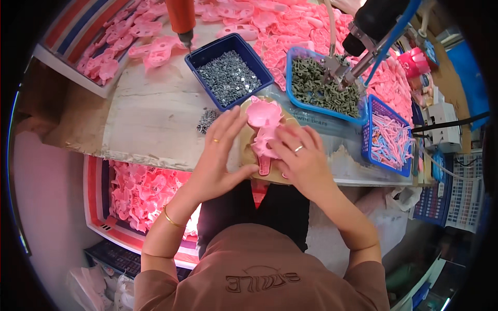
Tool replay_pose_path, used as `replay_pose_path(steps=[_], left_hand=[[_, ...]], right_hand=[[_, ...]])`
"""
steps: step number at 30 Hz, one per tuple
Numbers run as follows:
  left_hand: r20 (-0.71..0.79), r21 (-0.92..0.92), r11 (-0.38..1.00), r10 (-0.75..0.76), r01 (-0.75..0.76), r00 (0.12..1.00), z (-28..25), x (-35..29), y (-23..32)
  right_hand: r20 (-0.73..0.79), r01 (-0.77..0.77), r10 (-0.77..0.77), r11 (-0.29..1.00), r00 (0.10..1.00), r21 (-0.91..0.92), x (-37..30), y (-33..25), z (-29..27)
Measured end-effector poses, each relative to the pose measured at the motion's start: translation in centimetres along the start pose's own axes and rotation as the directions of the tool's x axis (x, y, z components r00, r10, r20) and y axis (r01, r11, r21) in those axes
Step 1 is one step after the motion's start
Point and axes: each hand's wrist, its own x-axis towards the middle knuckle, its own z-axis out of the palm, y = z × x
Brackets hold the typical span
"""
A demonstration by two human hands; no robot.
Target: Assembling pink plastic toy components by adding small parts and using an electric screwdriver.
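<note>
Dead centre of the frame, the pink part [263,136], lying hollow side up on a tan block [247,137] at the near edge of the surface [150,119]. Long axis running up and down the picture, cup toward the top, narrow stem aimed at the lower edge.

In from the left, the left hand [220,150]: fingers stretched upward and fairly close together, thumb spread well away, bracketing the block's left side, with the part just to the right of the palm. Across from it, the right hand [303,163], nearer of the two to the part and seemingly in contact: fingers bent over the midsection from the right, with the part to the upper left of the palm. A true pinch there? Impossible to tell, with fingertips and thumb partly hidden.

And the look of it: plain, smooth pink, moulded, with a round shallow cup, little nubs on the rim, a jagged-edged midsection partly covered, then that slim stem.

Just above in the frame, a navy tray [251,61] of small metal bits [228,75]; to the upper right, a blue tray [324,111] of grey-green pieces [321,85]; at the top, a red driver [180,15], pointing down.
</note>
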Motion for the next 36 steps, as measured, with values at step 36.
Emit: replay_pose_path(steps=[36], left_hand=[[0.239,0.46,0.88,0.004,-0.117,0.971,5.8,1.8,2.1]], right_hand=[[-0.003,-0.324,0.349,0.874,0.937,0.363,2.4,11.6,-1.3]])
